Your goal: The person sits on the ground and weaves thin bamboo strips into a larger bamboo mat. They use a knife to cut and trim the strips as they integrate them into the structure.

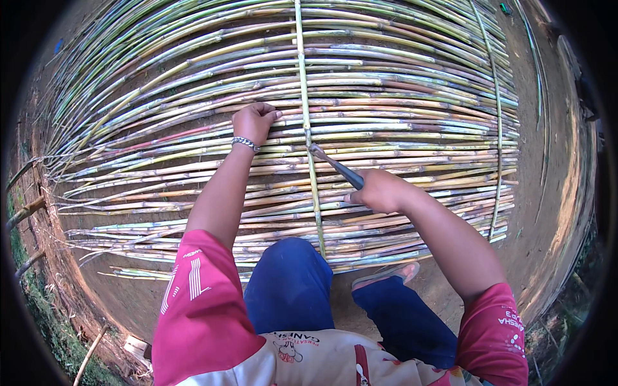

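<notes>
I have the canes [367, 127] spread on the ground as one broad bed, filling most of the view; their long axes run left to right, the right ends nearly flush, the left ends thin and ragged. The middle stick [306, 109] lies over them crosswise, its long axis running from near the knee away to the far edge of view. The side stick [499, 122] crosses near the right ends, roughly parallel.

Progress: I judge the laying-out largely done and the hammer work on the middle stick under way. I cannot read any fastenings, so the number of crossings left is unconfirmed.

The hammer [344, 172] is at the middle stick, just right of it or touching; I cannot tell which. Its long axis slants, head up and to the left, handle end down and to the right.

Grip, right hand [385, 191]: fingers closed round the handle. Grip, left hand [253, 122]: fingers curled, thumb near the fingertips, over the canes left of the middle stick; I cannot tell whether it pinches anything. A bracelet [246, 143] circles that wrist.
</notes>
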Demonstrator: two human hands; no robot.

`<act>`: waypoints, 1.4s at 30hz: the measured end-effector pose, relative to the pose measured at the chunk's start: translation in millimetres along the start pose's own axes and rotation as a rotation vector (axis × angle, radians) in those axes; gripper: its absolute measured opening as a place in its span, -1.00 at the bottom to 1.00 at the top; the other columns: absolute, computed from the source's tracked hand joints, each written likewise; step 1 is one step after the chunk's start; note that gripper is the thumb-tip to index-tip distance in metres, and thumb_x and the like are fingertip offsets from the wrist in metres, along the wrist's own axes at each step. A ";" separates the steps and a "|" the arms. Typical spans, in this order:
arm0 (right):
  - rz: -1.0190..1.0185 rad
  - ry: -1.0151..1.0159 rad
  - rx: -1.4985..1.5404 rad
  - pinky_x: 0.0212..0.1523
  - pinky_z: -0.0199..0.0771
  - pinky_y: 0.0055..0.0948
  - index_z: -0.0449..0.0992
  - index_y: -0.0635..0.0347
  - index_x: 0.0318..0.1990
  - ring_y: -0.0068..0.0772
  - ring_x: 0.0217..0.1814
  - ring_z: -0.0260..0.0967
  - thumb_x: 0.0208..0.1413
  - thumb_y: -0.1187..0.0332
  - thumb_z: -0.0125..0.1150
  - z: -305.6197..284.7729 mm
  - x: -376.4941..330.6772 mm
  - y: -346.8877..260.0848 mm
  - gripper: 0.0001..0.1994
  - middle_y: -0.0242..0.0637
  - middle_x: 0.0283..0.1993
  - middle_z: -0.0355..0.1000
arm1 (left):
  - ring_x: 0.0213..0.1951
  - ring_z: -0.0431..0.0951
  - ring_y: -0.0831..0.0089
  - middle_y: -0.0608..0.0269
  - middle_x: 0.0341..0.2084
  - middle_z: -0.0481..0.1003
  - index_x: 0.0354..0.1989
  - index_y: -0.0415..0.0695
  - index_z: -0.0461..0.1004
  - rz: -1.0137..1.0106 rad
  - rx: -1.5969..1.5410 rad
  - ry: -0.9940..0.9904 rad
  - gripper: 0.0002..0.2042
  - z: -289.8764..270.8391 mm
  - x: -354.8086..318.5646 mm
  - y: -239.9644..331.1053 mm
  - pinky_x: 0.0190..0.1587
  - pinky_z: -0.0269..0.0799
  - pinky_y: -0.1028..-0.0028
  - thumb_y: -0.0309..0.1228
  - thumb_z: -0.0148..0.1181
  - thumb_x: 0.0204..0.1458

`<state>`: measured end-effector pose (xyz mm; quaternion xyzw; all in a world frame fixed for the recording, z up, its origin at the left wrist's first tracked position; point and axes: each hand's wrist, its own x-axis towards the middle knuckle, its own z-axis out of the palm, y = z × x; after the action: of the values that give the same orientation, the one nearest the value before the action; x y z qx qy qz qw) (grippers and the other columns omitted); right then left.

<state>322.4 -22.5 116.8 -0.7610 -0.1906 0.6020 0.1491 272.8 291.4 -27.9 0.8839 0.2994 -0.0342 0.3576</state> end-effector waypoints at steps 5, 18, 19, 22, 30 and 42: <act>0.011 -0.011 -0.026 -0.20 0.46 -0.14 0.50 0.34 -0.08 -0.16 -0.36 0.49 0.17 0.01 0.35 -3.0 2.4 4.6 -0.51 -0.13 -0.44 0.50 | -0.09 0.47 0.21 0.31 -0.41 0.65 -0.36 0.07 0.76 0.030 0.253 0.336 -0.77 24.1 -30.2 23.2 0.15 0.20 0.10 -0.08 0.53 -0.07; 0.070 -0.103 0.001 0.12 0.45 -0.09 0.47 0.46 0.10 0.19 0.03 0.54 0.20 0.05 0.29 -12.4 -1.2 -8.5 -0.43 0.20 -0.07 0.57 | -0.31 0.71 0.21 0.23 -0.45 0.70 -0.21 0.00 0.74 -0.082 0.285 0.132 -0.70 -8.8 -3.6 34.0 -0.16 0.56 0.24 -0.05 0.42 0.07; 0.084 -0.108 0.011 0.12 0.45 -0.09 0.47 0.46 0.10 0.19 0.02 0.54 0.20 0.05 0.29 -12.7 -2.0 -9.2 -0.43 0.20 -0.08 0.57 | -0.28 0.69 0.22 0.24 -0.43 0.69 -0.24 0.02 0.74 -0.079 0.302 0.106 -0.72 -10.7 -3.9 37.3 -0.12 0.54 0.23 -0.06 0.45 0.03; 0.110 -0.129 0.005 0.10 0.46 -0.10 0.46 0.45 0.11 0.19 0.00 0.54 0.20 0.03 0.31 -14.0 -1.5 -10.4 -0.41 0.20 -0.09 0.57 | -0.10 0.58 0.21 0.25 -0.27 0.62 -0.29 0.04 0.73 0.078 0.340 0.275 -0.76 -3.6 -9.1 24.9 0.06 0.38 0.17 -0.12 0.51 -0.04; 0.085 -0.106 0.029 -0.34 0.48 -0.27 0.43 0.31 0.22 -0.33 -0.52 0.44 0.17 0.07 0.39 -12.8 2.9 -2.8 -0.40 -0.20 -0.47 0.45 | 0.35 0.29 0.15 0.23 0.27 0.41 0.14 0.23 0.61 0.272 0.371 0.481 -0.59 21.9 -6.1 0.7 0.41 -0.03 -0.20 -0.17 0.42 0.07; 0.049 -0.157 -0.008 0.17 0.45 -0.08 0.42 0.39 0.25 0.21 0.09 0.52 0.19 0.01 0.32 -21.9 1.5 -7.7 -0.35 0.22 0.02 0.55 | 0.57 -0.04 0.13 0.23 0.56 0.07 0.54 0.12 0.16 0.294 0.567 0.267 -0.44 17.4 -4.9 -7.9 0.55 -0.33 -0.19 -0.22 -0.06 0.35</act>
<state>343.1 -14.9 124.1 -0.7167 -0.1853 0.6623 0.1157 267.1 282.0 -44.4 0.9785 0.1913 0.0518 0.0567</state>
